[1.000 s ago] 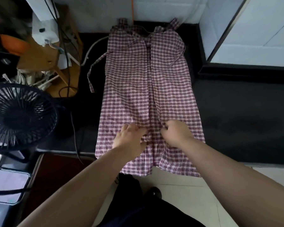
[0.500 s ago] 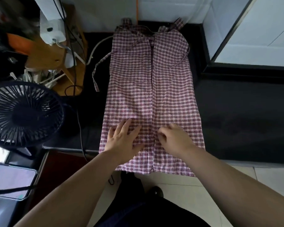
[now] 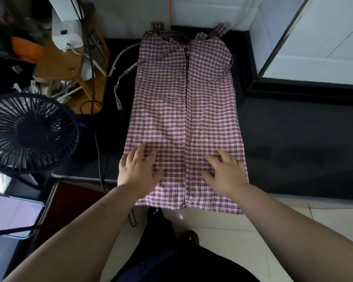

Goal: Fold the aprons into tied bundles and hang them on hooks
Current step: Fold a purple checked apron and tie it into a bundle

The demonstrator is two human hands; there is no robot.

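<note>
Apron [image 3: 183, 119] lying lengthwise under and ahead of the fingers [image 3: 140, 152], side panels folded in, meeting between the hands. Pressing it onto the counter [image 3: 293, 139] with left hand [image 3: 138, 169] and right hand [image 3: 225, 174], fingers straight, spread, gripping nothing. Rolling, tying, hanging all pending.

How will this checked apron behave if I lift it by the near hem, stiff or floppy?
Probably floppy: the checked apron lies flat in soft folds and its near hem droops over the counter edge. Likely light, being thin cloth. Its loose tie strap would probably dangle and trail, and the folded halves may fall open.
</note>
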